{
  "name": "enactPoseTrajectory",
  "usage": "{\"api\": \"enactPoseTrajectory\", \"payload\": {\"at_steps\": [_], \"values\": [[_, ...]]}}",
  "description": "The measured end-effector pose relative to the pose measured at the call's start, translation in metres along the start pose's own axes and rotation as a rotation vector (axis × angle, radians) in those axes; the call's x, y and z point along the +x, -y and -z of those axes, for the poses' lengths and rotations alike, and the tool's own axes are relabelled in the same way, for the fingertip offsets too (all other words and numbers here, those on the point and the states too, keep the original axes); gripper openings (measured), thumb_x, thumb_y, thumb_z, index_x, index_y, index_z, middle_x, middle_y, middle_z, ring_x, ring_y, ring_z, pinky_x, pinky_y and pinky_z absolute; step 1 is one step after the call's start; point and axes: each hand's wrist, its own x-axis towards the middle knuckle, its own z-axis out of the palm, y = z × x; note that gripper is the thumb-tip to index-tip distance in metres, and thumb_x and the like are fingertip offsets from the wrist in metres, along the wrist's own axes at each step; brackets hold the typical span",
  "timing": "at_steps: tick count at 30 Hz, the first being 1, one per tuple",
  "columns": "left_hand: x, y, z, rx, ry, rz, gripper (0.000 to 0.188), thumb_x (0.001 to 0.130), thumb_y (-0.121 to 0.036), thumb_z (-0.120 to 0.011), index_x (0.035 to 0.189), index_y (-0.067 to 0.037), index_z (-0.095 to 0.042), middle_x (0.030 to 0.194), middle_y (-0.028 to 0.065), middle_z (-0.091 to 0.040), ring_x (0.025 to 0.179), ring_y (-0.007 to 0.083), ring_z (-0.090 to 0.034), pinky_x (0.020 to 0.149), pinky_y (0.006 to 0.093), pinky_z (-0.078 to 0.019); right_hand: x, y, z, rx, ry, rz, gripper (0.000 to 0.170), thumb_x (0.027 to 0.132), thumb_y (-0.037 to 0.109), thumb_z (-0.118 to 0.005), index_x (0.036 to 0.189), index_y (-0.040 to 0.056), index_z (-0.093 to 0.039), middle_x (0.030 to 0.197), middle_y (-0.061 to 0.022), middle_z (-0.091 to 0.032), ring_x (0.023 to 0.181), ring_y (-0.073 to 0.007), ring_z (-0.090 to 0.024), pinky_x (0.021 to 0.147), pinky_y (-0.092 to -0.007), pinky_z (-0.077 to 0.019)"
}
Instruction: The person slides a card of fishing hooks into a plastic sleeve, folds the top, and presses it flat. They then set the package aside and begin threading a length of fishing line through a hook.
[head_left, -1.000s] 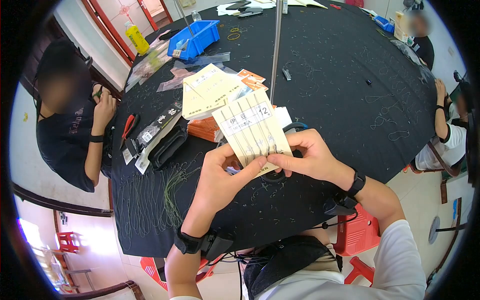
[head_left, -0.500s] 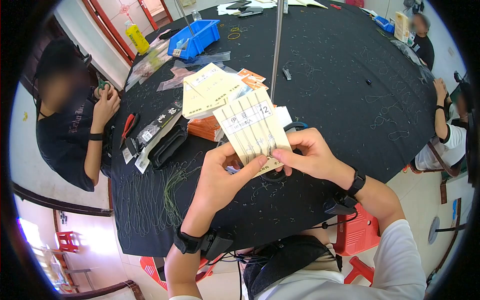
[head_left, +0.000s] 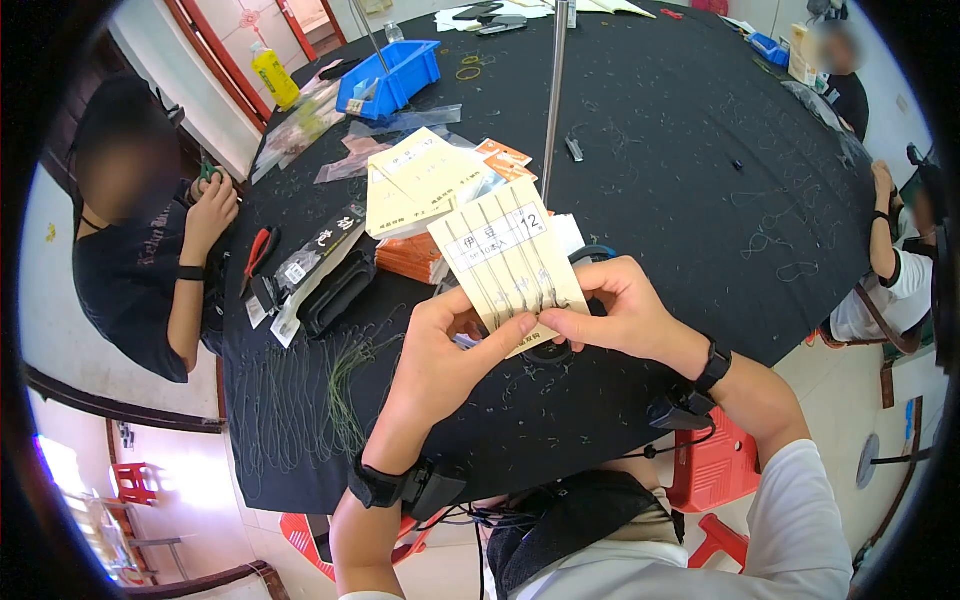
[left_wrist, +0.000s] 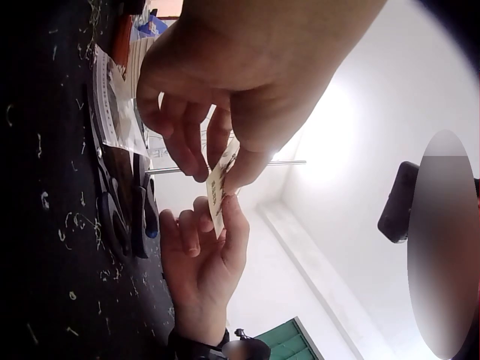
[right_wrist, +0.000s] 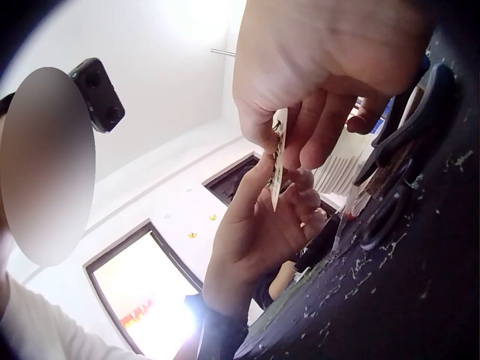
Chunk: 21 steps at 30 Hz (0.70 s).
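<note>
A cream card (head_left: 505, 250) of fishing hooks, with lines strung lengthwise and a handwritten "12" label, is held up over the near side of the table. My left hand (head_left: 440, 365) pinches its lower left edge, thumb in front and fingers behind. At the lower right, my right hand (head_left: 630, 315) grips it likewise, its thumb tip close to the left thumb over the row of small dark hooks. In the left wrist view the card (left_wrist: 218, 187) appears nearly edge-on between both hands. Behind it lies a stack of similar cards (head_left: 415, 180).
Orange packets (head_left: 405, 258), red-handled pliers (head_left: 262, 252) and a black packet (head_left: 335, 240) lie left of the stack. Green line (head_left: 345, 390) spreads over the near left. A blue bin (head_left: 400, 80) stands farther back, near a metal pole (head_left: 553, 100). Other people sit around the table.
My right thumb moved slightly up the card, then came back down beside the left thumb. The card shifted very slightly right; both hands keep hold of it.
</note>
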Motion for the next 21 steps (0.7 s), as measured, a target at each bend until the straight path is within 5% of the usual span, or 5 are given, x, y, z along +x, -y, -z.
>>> {"api": "enactPoseTrajectory", "payload": {"at_steps": [6,9,11,21], "values": [[-0.001,0.0,-0.001,-0.057,-0.017,0.003,0.028,0.081,-0.013,-0.07,0.106,-0.001,-0.065,0.092,0.0028,-0.067,0.076,0.0041,-0.057,0.063,0.02,-0.0434,0.001,-0.008,-0.002,-0.007,-0.023,0.165,0.024,0.083,0.016,-0.068,0.1,-0.0013,-0.066,0.074,-0.0044,-0.066,0.061,-0.0056,-0.059,0.054,-0.0195,-0.0457],[-0.001,-0.001,0.0,-0.105,-0.029,0.018,0.028,0.081,-0.012,-0.07,0.106,0.0,-0.065,0.093,0.0039,-0.067,0.079,0.0055,-0.058,0.066,0.0204,-0.0442,0.001,-0.006,0.002,-0.074,0.006,0.16,0.024,0.084,0.017,-0.066,0.1,-0.0009,-0.066,0.074,-0.0047,-0.066,0.061,-0.006,-0.059,0.052,-0.0194,-0.0461],[-0.001,-0.002,0.001,-0.115,-0.034,0.02,0.028,0.081,-0.012,-0.07,0.106,0.0,-0.065,0.094,0.0044,-0.067,0.08,0.0062,-0.059,0.067,0.0207,-0.0446,0.0,0.002,0.003,-0.012,0.073,-0.044,0.022,0.086,0.018,-0.065,0.098,-0.0004,-0.066,0.073,-0.005,-0.066,0.06,-0.0064,-0.059,0.05,-0.0193,-0.0463],[0.0,-0.006,0.001,-0.229,0.003,0.073,0.032,0.081,-0.008,-0.07,0.11,0.003,-0.061,0.103,0.0086,-0.065,0.091,0.0113,-0.061,0.081,0.0269,-0.0485,-0.001,-0.001,0.002,0.02,0.052,-0.018,0.021,0.088,0.018,-0.063,0.097,0.0002,-0.066,0.071,-0.0049,-0.065,0.058,-0.0059,-0.059,0.049,-0.0188,-0.046]]}}
